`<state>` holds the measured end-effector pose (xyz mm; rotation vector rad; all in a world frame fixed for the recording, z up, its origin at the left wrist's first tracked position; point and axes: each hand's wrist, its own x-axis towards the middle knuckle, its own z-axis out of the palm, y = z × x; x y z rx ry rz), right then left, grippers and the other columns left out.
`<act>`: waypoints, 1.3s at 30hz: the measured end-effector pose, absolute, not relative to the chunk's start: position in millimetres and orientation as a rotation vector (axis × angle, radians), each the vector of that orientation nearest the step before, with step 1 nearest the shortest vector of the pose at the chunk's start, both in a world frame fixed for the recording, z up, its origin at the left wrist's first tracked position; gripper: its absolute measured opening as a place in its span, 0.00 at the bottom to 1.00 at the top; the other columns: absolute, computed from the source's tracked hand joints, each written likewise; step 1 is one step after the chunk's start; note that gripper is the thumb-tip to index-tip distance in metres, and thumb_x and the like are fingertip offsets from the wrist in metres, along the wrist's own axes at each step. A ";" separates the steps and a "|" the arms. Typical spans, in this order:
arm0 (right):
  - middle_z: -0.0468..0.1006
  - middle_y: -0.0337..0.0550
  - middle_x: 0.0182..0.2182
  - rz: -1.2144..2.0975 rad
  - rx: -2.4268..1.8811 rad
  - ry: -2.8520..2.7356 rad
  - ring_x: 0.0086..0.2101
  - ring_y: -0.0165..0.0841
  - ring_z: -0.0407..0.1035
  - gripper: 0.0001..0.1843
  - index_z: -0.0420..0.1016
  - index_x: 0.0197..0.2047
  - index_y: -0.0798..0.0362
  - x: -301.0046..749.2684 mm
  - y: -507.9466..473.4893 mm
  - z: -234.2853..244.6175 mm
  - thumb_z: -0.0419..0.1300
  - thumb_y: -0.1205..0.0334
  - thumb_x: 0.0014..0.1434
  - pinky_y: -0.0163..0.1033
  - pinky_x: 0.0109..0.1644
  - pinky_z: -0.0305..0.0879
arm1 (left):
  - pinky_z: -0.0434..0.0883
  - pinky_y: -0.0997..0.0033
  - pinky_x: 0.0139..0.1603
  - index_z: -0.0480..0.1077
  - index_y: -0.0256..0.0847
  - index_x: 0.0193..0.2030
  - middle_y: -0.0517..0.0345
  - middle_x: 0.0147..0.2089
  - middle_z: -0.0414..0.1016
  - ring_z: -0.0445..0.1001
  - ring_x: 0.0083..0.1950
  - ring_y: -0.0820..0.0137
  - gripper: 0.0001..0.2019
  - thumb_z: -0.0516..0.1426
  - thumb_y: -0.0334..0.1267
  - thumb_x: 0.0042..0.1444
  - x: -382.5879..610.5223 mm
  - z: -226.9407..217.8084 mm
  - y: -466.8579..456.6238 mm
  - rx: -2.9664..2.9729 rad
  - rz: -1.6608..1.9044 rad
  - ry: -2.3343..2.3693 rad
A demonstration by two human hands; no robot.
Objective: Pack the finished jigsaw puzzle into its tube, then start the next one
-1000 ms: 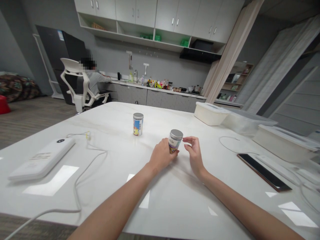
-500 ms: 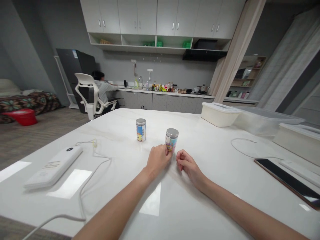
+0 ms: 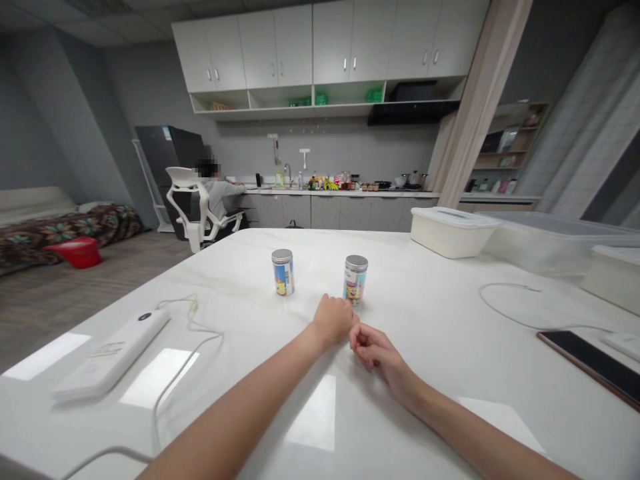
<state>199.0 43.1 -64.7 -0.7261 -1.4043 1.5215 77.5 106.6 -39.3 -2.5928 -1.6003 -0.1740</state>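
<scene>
Two small jars with silver lids and colourful labels stand upright on the white table (image 3: 430, 373). My left hand (image 3: 334, 321) rests on the table with its fingers curled, its knuckles just short of the base of the right jar (image 3: 355, 280); I cannot tell whether they touch it. The left jar (image 3: 283, 272) stands apart, farther left. Beside the left hand, my right hand (image 3: 373, 349) lies on the table in a loose fist with nothing in it.
A white power bank (image 3: 113, 351) with a cable lies at the left. White lidded bins (image 3: 453, 231) and a clear one (image 3: 555, 240) line the right side. A dark phone (image 3: 595, 367) lies at the right. A person sits in a white chair (image 3: 193, 207) by the kitchen counter.
The right jar, tilted in my left hand a second ago, now stands upright on the table. My right hand has closed and dropped to the table. The view has tilted up.
</scene>
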 end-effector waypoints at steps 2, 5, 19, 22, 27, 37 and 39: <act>0.55 0.31 0.16 1.536 -0.721 -1.407 0.19 0.26 0.45 0.05 0.67 0.26 0.52 199.4 43.8 -66.4 0.57 0.61 0.42 0.37 0.24 0.37 | 0.66 0.56 0.45 0.74 0.34 0.32 0.40 0.37 0.78 0.77 0.41 0.54 0.14 0.49 0.35 0.61 81.8 -40.4 118.2 -2.608 -0.169 -1.585; 0.56 0.31 0.16 1.549 -0.727 -1.415 0.19 0.26 0.45 0.06 0.68 0.27 0.52 200.4 44.4 -65.7 0.57 0.61 0.42 0.36 0.24 0.38 | 0.67 0.58 0.42 0.75 0.33 0.30 0.39 0.36 0.78 0.78 0.41 0.54 0.15 0.50 0.36 0.60 85.0 -43.4 129.5 -2.604 -0.201 -1.590; 0.55 0.31 0.16 1.667 -0.796 -1.365 0.19 0.25 0.44 0.07 0.66 0.26 0.53 206.6 40.6 -46.7 0.57 0.62 0.40 0.37 0.25 0.37 | 0.57 0.50 0.59 0.62 0.35 0.49 0.39 0.51 0.67 0.63 0.58 0.50 0.14 0.53 0.37 0.57 35.5 -33.2 135.6 -1.936 -1.262 -1.690; 0.55 0.32 0.17 1.667 -0.807 -1.371 0.19 0.25 0.44 0.07 0.66 0.27 0.54 207.4 41.4 -48.4 0.57 0.62 0.40 0.37 0.25 0.37 | 0.58 0.49 0.58 0.58 0.34 0.51 0.37 0.53 0.63 0.61 0.60 0.49 0.22 0.57 0.41 0.53 9.0 -32.6 145.8 -1.400 -1.583 -1.808; 0.55 0.32 0.17 1.673 -0.797 -1.375 0.19 0.25 0.44 0.07 0.66 0.27 0.54 207.7 41.3 -47.5 0.57 0.62 0.40 0.37 0.26 0.37 | 0.60 0.52 0.59 0.56 0.37 0.55 0.41 0.56 0.64 0.64 0.60 0.53 0.35 0.65 0.49 0.44 -25.0 -39.9 157.8 -1.295 -1.725 -2.036; 0.55 0.31 0.17 1.687 -0.823 -1.392 0.19 0.24 0.44 0.08 0.66 0.27 0.54 207.2 39.3 -44.5 0.57 0.61 0.40 0.36 0.26 0.38 | 0.68 0.68 0.37 0.64 0.41 0.38 0.56 0.35 0.74 0.73 0.36 0.66 0.18 0.65 0.44 0.45 -5.7 -48.0 157.3 -2.082 -1.724 -2.258; 0.55 0.31 0.17 1.684 -0.821 -1.397 0.19 0.25 0.44 0.08 0.66 0.27 0.54 207.7 39.9 -45.4 0.57 0.61 0.40 0.36 0.26 0.38 | 0.67 0.69 0.34 0.65 0.40 0.38 0.57 0.34 0.74 0.72 0.34 0.67 0.19 0.65 0.44 0.43 7.2 -49.4 156.2 -2.254 -1.738 -2.196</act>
